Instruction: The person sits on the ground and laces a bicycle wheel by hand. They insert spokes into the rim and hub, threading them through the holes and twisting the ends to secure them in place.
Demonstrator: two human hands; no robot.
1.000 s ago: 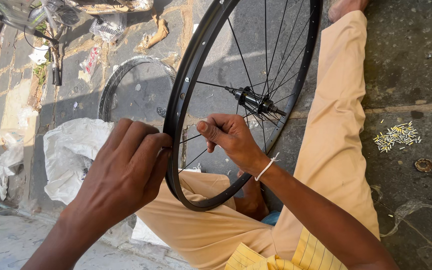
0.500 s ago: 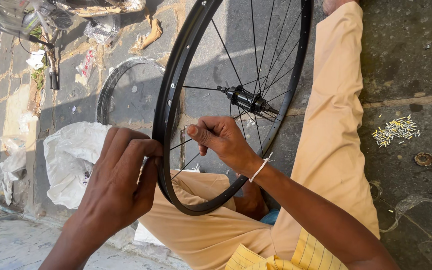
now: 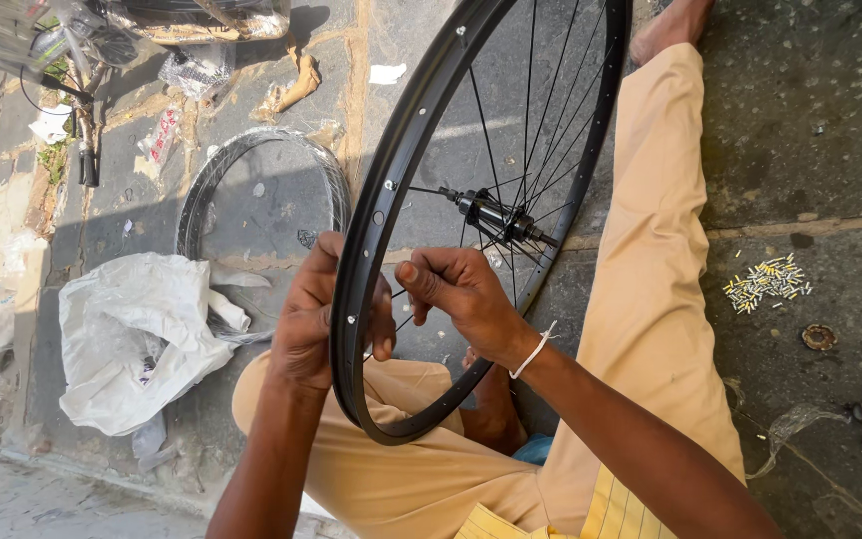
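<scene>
Black spoked bicycle wheel rim (image 3: 361, 260) stands upright over the seated person's lap; left hand (image 3: 311, 319) clasps its edge, right hand (image 3: 461, 289) pinches a thin spoke inside. Spoke-fitting seems underway; seating it needs fine alignment.

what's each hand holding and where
The left hand grips the black wheel by its rim. The right hand pinches something small inside the rim, likely a spoke end; it cannot be told.
</scene>
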